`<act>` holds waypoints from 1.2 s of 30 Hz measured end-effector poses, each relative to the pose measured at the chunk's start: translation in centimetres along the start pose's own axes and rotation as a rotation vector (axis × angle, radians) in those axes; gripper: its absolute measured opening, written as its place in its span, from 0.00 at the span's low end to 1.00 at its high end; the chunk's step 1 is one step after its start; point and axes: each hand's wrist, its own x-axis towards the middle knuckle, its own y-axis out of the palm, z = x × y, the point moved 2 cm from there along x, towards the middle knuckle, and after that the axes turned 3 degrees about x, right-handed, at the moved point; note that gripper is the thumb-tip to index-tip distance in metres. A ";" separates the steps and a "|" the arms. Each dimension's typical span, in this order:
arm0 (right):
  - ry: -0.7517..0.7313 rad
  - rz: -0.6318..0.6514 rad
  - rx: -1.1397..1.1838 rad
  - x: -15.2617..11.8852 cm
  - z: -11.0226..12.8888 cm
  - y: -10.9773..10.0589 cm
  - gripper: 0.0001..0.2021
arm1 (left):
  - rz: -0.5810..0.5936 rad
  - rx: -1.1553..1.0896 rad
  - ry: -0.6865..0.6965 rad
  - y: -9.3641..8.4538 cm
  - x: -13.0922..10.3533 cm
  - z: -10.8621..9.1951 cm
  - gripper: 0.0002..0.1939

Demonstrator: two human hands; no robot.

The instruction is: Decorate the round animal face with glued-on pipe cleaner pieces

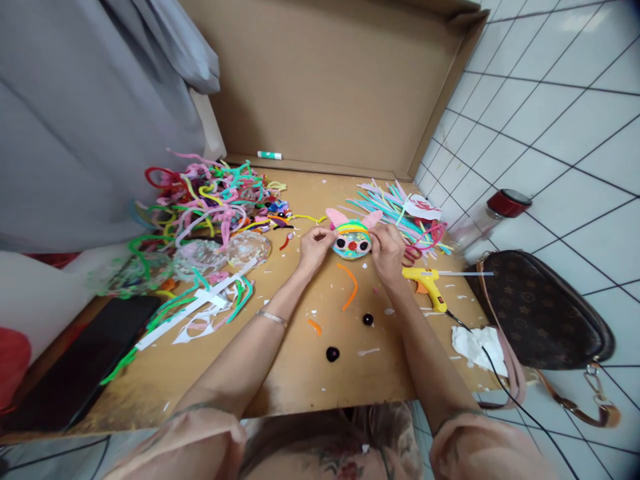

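A small round craft face (352, 241) with pink ears, black-and-white eyes, a red nose and green and yellow bands is held upright over the middle of the table. My left hand (317, 248) pinches its left edge, by the band. My right hand (388, 249) has its fingers closed on the right edge. Just below lie a curved orange strip (355, 287) and a shorter orange piece (315, 327). Two black round pieces sit nearer me, one (368, 319) between my forearms and the other (333, 354) closer to the front edge.
Tangled pipe cleaners (220, 200) and clear plastic shapes (247, 249) cover the left. Straight pipe cleaners (385, 203), a yellow glue gun (427, 285) with a cord, a tissue (477, 347), a bottle (493, 217) and a brown bag (540, 307) are right. Cardboard (340, 80) stands behind.
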 end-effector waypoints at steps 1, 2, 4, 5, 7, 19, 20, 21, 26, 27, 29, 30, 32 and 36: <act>0.000 0.033 0.000 -0.1 -0.1 0.0 0.12 | 0.002 0.002 -0.002 0.0 0.0 0.0 0.10; 0.003 0.059 0.006 -0.1 -0.2 0.0 0.12 | 0.004 0.001 -0.003 0.0 0.0 0.0 0.10; 0.011 0.091 0.033 -0.2 -0.2 -0.1 0.12 | 0.009 -0.010 0.002 0.0 0.0 0.0 0.10; 0.017 0.098 0.053 -0.2 -0.2 -0.2 0.13 | 0.009 -0.015 0.008 0.0 0.0 0.0 0.10; 0.041 0.098 0.101 -0.3 -0.1 -0.3 0.12 | 0.007 -0.019 0.018 0.0 0.0 0.1 0.11; 0.543 -0.015 0.581 -0.4 -2.4 1.0 0.10 | 0.010 -0.034 0.004 0.1 0.4 0.5 0.12; 0.562 -0.027 0.601 -0.3 -2.5 1.1 0.10 | 0.010 -0.033 0.007 0.1 0.4 0.5 0.12; 0.578 -0.036 0.620 -0.2 -2.6 1.1 0.11 | 0.013 -0.033 0.010 0.1 0.4 0.6 0.12; 0.647 0.008 0.674 0.1 -3.0 1.2 0.13 | 0.028 -0.030 0.024 0.1 0.3 0.6 0.11; 0.658 0.035 0.677 0.1 -3.1 1.1 0.14 | 0.027 -0.024 0.028 0.2 0.4 0.6 0.11; 0.674 0.086 0.677 0.2 -3.4 1.1 0.14 | 0.024 -0.014 0.036 0.2 0.4 0.7 0.11; 0.678 0.098 0.675 0.3 -3.5 1.0 0.14 | 0.022 -0.009 0.038 0.1 0.5 0.7 0.11; 0.688 0.085 0.684 0.3 -3.8 1.0 0.14 | 0.019 0.004 0.034 0.1 0.6 0.8 0.11; 0.730 0.043 0.816 0.1 -4.0 1.3 0.17 | 0.010 0.014 0.033 0.2 0.6 1.0 0.10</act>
